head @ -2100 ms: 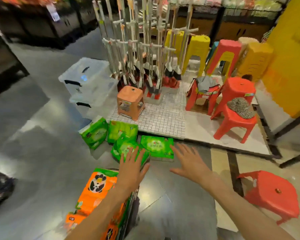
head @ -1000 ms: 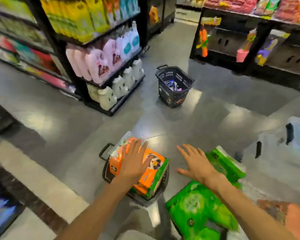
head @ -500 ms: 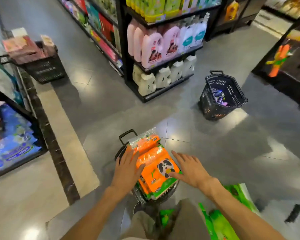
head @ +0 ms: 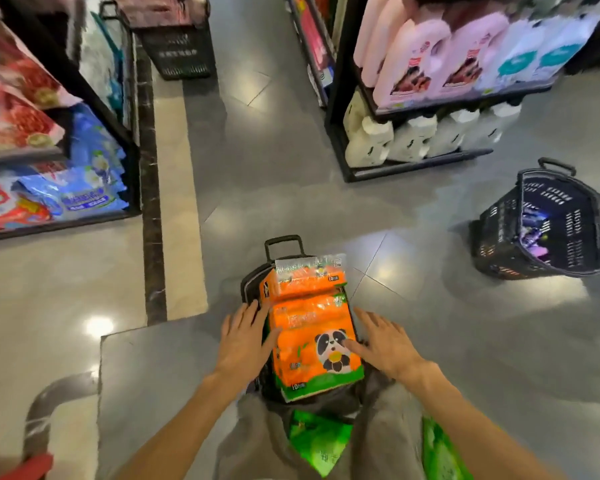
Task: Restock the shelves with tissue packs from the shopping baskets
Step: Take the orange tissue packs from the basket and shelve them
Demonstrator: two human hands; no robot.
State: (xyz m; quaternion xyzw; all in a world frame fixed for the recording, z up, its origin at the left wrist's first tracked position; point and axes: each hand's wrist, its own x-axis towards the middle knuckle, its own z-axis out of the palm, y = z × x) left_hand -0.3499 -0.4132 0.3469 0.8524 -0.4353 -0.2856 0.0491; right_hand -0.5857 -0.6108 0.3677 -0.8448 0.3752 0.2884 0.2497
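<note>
Closing in from both sides, the left hand (head: 245, 341) and the right hand (head: 383, 342) now bracket the orange tissue pack (head: 314, 332) that sits on top of the shopping basket (head: 253, 289) on the floor just in front of the person. Half a second ago the right hand only touched the pack's near corner; now its fingers lie spread on the pack's right face by the panda print, while the left hand's fingers press flat against the left edge. Both hands are wide and flat on the wrapper, not yet curled under it, so the pack is pinched between the palms at most, and it looks to be resting on the basket, though the blur along its lower edge makes that hard to confirm. The view has also swung away from the green tissue packs (head: 321, 441), which now lie low between the person's knees, and toward the aisle. To the left a shelf (head: 59, 221) carrying red and blue packs comes into view, likely the stocking target. A second basket (head: 548, 230) stands tilted well apart to the right, and a third (head: 177, 50) waits far up the aisle. For the task, this marks the start of a lift, with the pack yet to be shelved.
</note>
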